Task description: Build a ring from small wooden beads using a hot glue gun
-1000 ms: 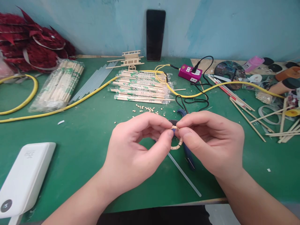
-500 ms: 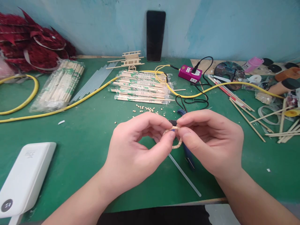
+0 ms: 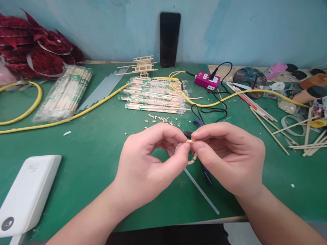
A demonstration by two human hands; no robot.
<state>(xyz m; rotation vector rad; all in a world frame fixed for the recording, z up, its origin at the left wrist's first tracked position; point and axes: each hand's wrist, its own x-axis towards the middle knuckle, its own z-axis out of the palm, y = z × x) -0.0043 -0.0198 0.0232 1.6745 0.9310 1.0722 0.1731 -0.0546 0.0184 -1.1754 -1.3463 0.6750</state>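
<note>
**Head view: left hand (image 3: 150, 160) and right hand (image 3: 230, 156) pinch a wooden bead ring (image 3: 194, 157)**

Both hands narrow, close together over the tabletop (image 3: 102, 163), curled, not wide. Left thumb and index meet in a loop; the left fingertips (image 3: 186, 147) are on the top of the ring. Right fingertips (image 3: 196, 144) press the same spot from the other side, just touching the left ones. Ring hangs below the pinch, built from small chopstick segments. Part of it is hidden by the fingers, so can't tell if it is closed.

Directly under the hands: blue glue gun (image 3: 205, 174), mostly hidden, with a black part (image 3: 188, 134) showing just above the pinch. Clear glue stick (image 3: 201, 195) lies near the right hand, not touched. Loose wooden beads (image 3: 158, 118) are scattered just ahead.

Further out: packed chopsticks (image 3: 153, 96), another bundle (image 3: 63, 93), yellow cable (image 3: 76, 116), magenta power strip (image 3: 206, 80), small stick cart model (image 3: 140, 66). White power bank (image 3: 28, 194) sits front left, loose sticks (image 3: 268, 129) right. Black phone (image 3: 168, 39) stands against the wall, red fabric (image 3: 43, 51) back left.
</note>
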